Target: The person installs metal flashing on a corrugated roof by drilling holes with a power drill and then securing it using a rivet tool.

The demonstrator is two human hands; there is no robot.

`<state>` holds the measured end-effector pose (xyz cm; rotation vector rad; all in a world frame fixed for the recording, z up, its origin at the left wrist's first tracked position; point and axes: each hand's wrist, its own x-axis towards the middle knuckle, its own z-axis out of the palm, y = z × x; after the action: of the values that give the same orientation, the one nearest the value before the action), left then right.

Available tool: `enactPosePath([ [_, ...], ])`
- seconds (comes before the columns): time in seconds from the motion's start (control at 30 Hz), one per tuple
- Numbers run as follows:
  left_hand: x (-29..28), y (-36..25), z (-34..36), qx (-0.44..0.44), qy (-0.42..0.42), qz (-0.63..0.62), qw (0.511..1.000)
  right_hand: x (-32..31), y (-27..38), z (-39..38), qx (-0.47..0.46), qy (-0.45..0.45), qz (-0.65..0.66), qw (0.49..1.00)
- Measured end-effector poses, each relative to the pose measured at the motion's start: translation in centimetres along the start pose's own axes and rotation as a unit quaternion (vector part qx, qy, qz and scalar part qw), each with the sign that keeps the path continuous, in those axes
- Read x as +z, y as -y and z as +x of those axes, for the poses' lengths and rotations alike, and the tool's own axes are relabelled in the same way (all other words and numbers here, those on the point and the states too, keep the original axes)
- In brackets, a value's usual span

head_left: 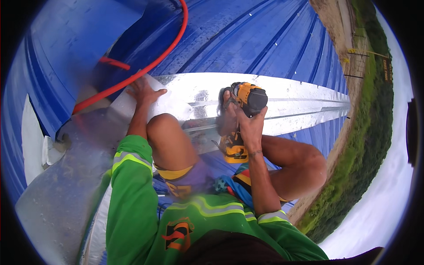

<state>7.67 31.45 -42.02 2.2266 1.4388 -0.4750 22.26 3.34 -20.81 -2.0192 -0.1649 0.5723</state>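
My right hand [251, 126] is wrapped round the grip of a yellow and black cordless drill [248, 93], its fingers closed. The drill's body stands over a shiny silver metal flashing strip [291, 90], with the battery end towards my lap. Whether its tip touches the metal is hidden. My left hand [145, 91] lies spread on a pale sheet piece [165, 101] at the strip's left end, thumb stretched out, holding nothing. Close by its fingers passes a curved red hose or cable [152, 66].
Blue ribbed roof sheets [221, 37] spread beyond the strip and at left. A large greyish translucent sheet [66, 198] lies lower left, near a torn white piece [33, 141]. Past the roof's right edge are bare ground [338, 31] and green vegetation [371, 145]. Parts of the picture are blurred.
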Motion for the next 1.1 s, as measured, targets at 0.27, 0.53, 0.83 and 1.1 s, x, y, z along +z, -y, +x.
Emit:
enactPosePath([
  [0.27,0.1,0.1,0.0,0.001,-0.007,-0.011,1.0,0.2,-2.6,1.0,-0.075,-0.034,0.037,0.996],
  [0.53,0.1,0.4,0.6,-0.016,0.032,0.008,0.999,2.3,0.3,1.6,0.092,0.101,0.033,0.99],
  [0.83,0.0,-0.1,0.5,-0.033,0.028,0.025,0.999,7.6,0.0,3.8,0.052,0.273,-0.211,0.937],
  [1.1,0.4,0.1,0.9,-0.037,0.044,0.032,0.998,11.4,3.6,3.7,0.038,0.296,-0.322,0.898],
])
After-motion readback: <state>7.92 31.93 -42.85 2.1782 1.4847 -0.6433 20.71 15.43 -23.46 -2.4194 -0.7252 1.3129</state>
